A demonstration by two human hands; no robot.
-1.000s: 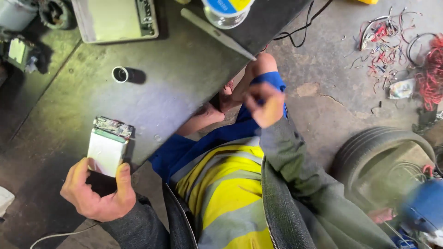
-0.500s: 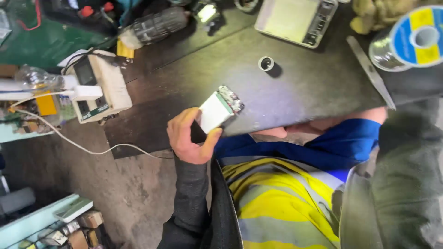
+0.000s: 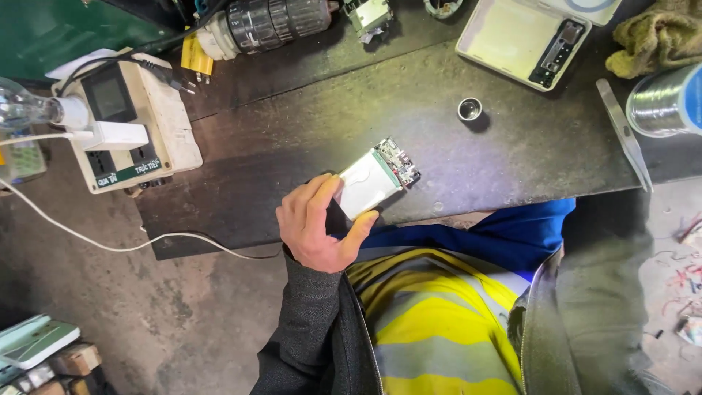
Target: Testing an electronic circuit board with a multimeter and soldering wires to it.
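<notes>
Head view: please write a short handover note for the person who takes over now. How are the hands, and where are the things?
Left hand: grips a white battery pack with a bare circuit board at its far end, held just over the dark workbench.
Right hand: not in view.
On the bench: small metal ring, open white case, tweezers, solder spool.
Done: pack is out of a case.
Left: nothing is being worked on the board yet.

A dark rectangular screen (image 3: 110,99) sat atop the cream socket box (image 3: 128,124) at the bench's left end; a green label strip (image 3: 135,174) ran along that box's lower edge.
</notes>
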